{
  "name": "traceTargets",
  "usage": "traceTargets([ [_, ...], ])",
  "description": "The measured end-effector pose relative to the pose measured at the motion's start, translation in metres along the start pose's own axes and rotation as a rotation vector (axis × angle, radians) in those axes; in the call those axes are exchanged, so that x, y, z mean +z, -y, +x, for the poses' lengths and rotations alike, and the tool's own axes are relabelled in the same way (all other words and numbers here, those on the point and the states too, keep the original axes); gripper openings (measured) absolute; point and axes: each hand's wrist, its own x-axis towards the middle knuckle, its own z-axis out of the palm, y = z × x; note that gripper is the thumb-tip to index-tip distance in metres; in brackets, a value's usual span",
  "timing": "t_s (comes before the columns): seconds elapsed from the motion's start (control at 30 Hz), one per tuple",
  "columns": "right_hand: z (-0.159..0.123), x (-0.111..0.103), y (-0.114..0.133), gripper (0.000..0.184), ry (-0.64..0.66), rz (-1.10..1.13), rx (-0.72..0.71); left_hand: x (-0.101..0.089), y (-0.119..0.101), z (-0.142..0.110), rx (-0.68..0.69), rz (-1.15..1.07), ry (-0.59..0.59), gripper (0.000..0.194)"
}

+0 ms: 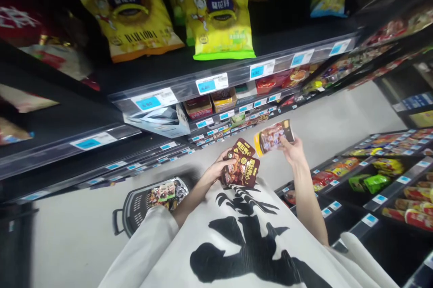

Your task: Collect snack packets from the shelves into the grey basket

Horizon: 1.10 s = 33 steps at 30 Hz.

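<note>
My left hand (pixel 218 170) holds two dark red snack packets (pixel 242 165) against my white printed shirt, in the middle of the view. My right hand (pixel 293 150) is raised a little higher and to the right, gripping a snack packet with a yellow edge (pixel 273 137) by its lower corner. Both hands hover over the aisle floor between shelf units.
Black shelves with blue price tags (pixel 211 84) run along the left, bearing large yellow snack bags (pixel 219 8). A second shelf unit (pixel 375 189) with packets stands at the right. A dark shopping basket (pixel 142 207) holding packets sits on the grey floor at lower left.
</note>
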Motion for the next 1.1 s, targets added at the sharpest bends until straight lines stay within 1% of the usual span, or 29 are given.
traceTargets([
  [0.03,0.01,0.015,0.003,0.05,-0.005,0.03,-0.098,0.0,-0.002,-0.003,0.004,-0.008,0.003,0.084],
  [0.1,0.033,0.052,0.009,0.047,0.037,0.026,-0.281,-0.001,-0.004,-0.007,0.009,-0.013,-0.003,0.086],
  [0.2,0.071,0.108,0.016,0.034,0.151,-0.103,-0.545,-0.003,-0.007,-0.014,0.014,-0.01,-0.036,0.086],
  [0.27,0.097,0.139,0.02,0.029,0.243,-0.193,-0.683,-0.004,-0.009,-0.019,0.019,-0.009,-0.059,0.086],
  [0.33,0.123,0.165,0.025,0.032,0.3,-0.337,-0.734,-0.006,-0.011,-0.024,0.022,-0.009,-0.068,0.084],
  [0.43,0.156,0.195,0.032,0.029,0.41,-0.713,-0.7,-0.008,-0.015,-0.031,0.035,-0.003,-0.101,0.079],
  [0.5,0.167,0.209,0.037,0.029,0.458,-0.914,-0.684,-0.008,-0.017,-0.036,0.044,0.018,-0.131,0.078],
  [0.53,0.168,0.212,0.039,0.031,0.459,-0.968,-0.692,-0.007,-0.018,-0.039,0.047,0.031,-0.139,0.078],
  [0.6,0.155,0.209,0.039,0.042,0.414,-0.97,-0.73,-0.007,-0.019,-0.043,0.058,0.054,-0.145,0.078],
  [0.67,0.124,0.191,0.032,0.054,0.322,-0.851,-0.744,-0.008,-0.018,-0.045,0.086,0.066,-0.173,0.076],
  [0.7,0.101,0.176,0.025,0.057,0.265,-0.751,-0.707,-0.008,-0.017,-0.046,0.101,0.071,-0.195,0.076],
  [0.73,0.075,0.158,0.015,0.058,0.207,-0.633,-0.621,-0.008,-0.016,-0.046,0.115,0.078,-0.217,0.076],
  [0.77,0.048,0.14,0.004,0.058,0.196,-0.52,-0.48,-0.009,-0.015,-0.045,0.124,0.088,-0.239,0.076],
  [0.8,0.019,0.121,-0.008,0.058,0.27,-0.424,-0.292,-0.008,-0.015,-0.044,0.126,0.104,-0.252,0.076],
  [0.83,-0.009,0.104,-0.021,0.061,0.385,-0.338,-0.089,-0.008,-0.016,-0.043,0.125,0.128,-0.258,0.076],
  [0.87,-0.035,0.089,-0.033,0.064,0.485,-0.278,0.074,-0.006,-0.017,-0.042,0.122,0.161,-0.255,0.075],
  [0.9,-0.059,0.078,-0.045,0.062,0.514,-0.244,0.145,-0.004,-0.019,-0.041,0.12,0.203,-0.237,0.073],
  [0.93,-0.08,0.07,-0.055,0.062,0.487,-0.218,0.197,-0.002,-0.022,-0.04,0.122,0.255,-0.206,0.071],
  [0.97,-0.096,0.067,-0.064,0.065,0.42,-0.186,0.228,0.001,-0.025,-0.039,0.128,0.312,-0.165,0.071],
  [1.03,-0.117,0.068,-0.076,0.074,0.255,-0.103,0.273,0.008,-0.03,-0.036,0.166,0.427,-0.105,0.071],
  [1.07,-0.122,0.071,-0.08,0.076,0.189,-0.051,0.294,0.012,-0.032,-0.035,0.191,0.483,-0.087,0.07],
  [1.1,-0.125,0.073,-0.082,0.078,0.151,-0.004,0.308,0.017,-0.033,-0.034,0.213,0.531,-0.069,0.069],
])
